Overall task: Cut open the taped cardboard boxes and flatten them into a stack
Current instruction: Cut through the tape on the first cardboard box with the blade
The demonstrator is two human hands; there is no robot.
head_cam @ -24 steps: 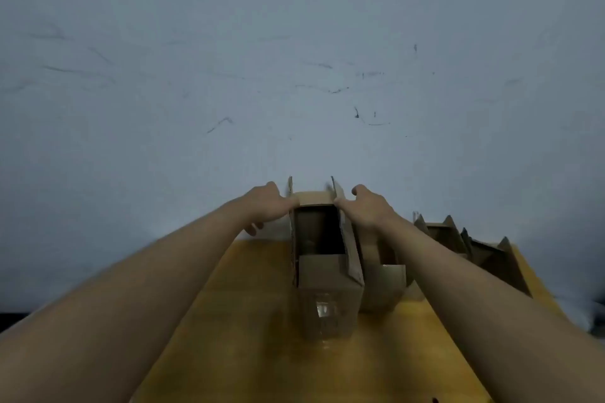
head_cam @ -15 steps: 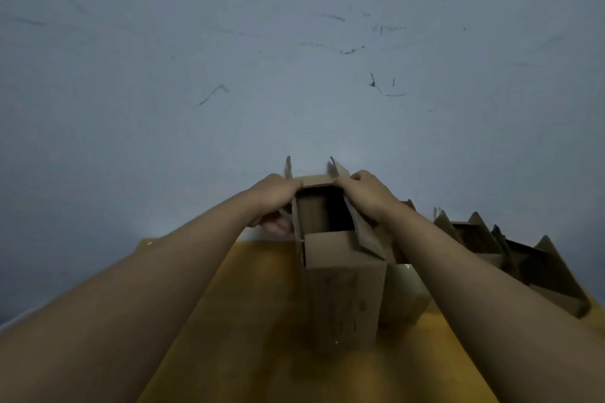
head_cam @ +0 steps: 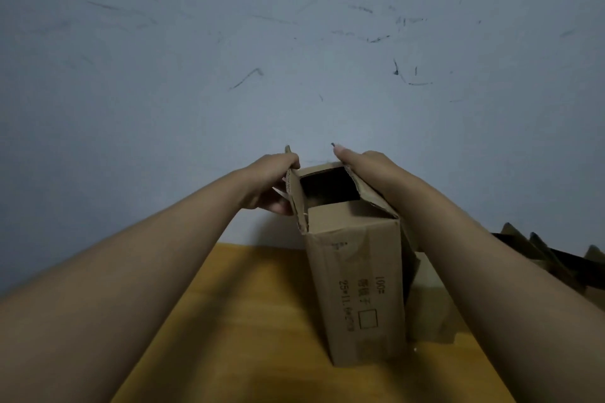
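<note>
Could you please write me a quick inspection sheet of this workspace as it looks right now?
Surface: yellow wooden table, against the wall.
Job's things: tall cardboard box stands upright, top open, flaps spread; print on its near face.
Clutter: more opened boxes at the right, partly hidden by the forearm; another box right behind the tall one.
Hands: left hand grips the left flap; right hand holds the right flap.
Cables: nothing seen.
Cutting tool: nothing seen.
Surroundings: scuffed bluish-grey wall; dim light.
</note>
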